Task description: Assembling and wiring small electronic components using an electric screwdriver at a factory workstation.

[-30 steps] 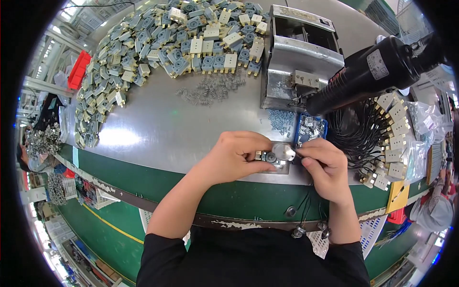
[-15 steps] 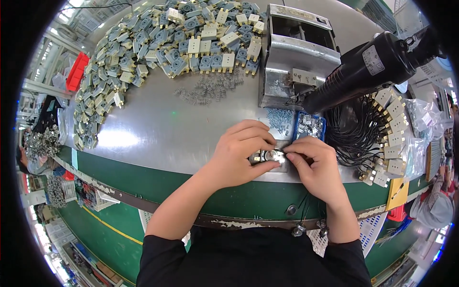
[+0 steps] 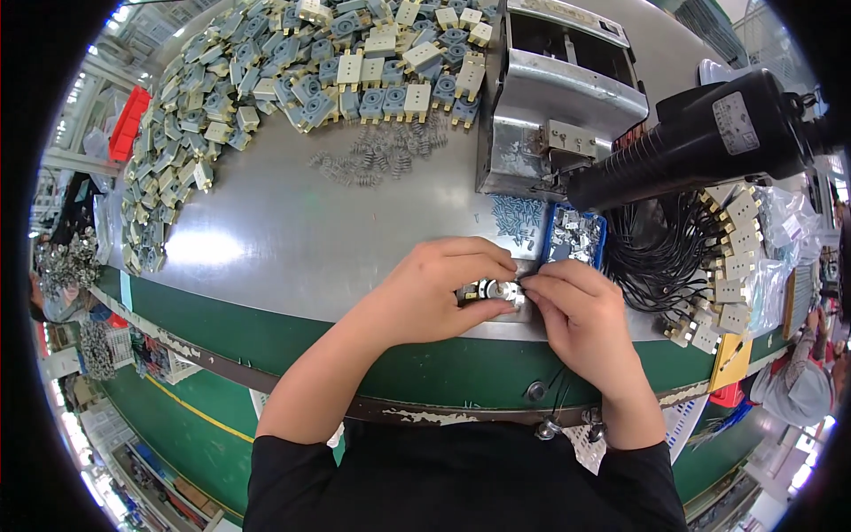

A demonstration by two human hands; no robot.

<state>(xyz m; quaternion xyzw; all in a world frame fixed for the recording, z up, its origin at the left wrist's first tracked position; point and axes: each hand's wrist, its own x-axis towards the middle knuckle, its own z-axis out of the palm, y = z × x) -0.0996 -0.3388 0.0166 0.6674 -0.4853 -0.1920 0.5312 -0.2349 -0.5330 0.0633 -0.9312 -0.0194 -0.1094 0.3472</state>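
My left hand (image 3: 441, 285) grips a small silver-and-black metal assembly (image 3: 502, 291) between thumb and fingers, just above the table's front part. At its right end, the fingertips of my right hand (image 3: 582, 308) are pinched together against it; whatever they hold is hidden or too small to name. Just beyond my hands lie a scatter of small bluish screws (image 3: 518, 218) and a blue tray (image 3: 605, 239) of small metal pieces.
A black power screwdriver (image 3: 700, 146) leans in from the right, before a metal fixture (image 3: 541, 115). Bundled black cables (image 3: 660, 262) with cream blocks lie right. Loose springs (image 3: 381, 151) and a large heap of grey-and-cream blocks (image 3: 266, 75) cover the far left. A red bin (image 3: 129, 124) stands beyond.
My view has shifted slightly. Both hands stay at the metal assembly, the right fingertips still pressed to its right end with a small change of finger pose.
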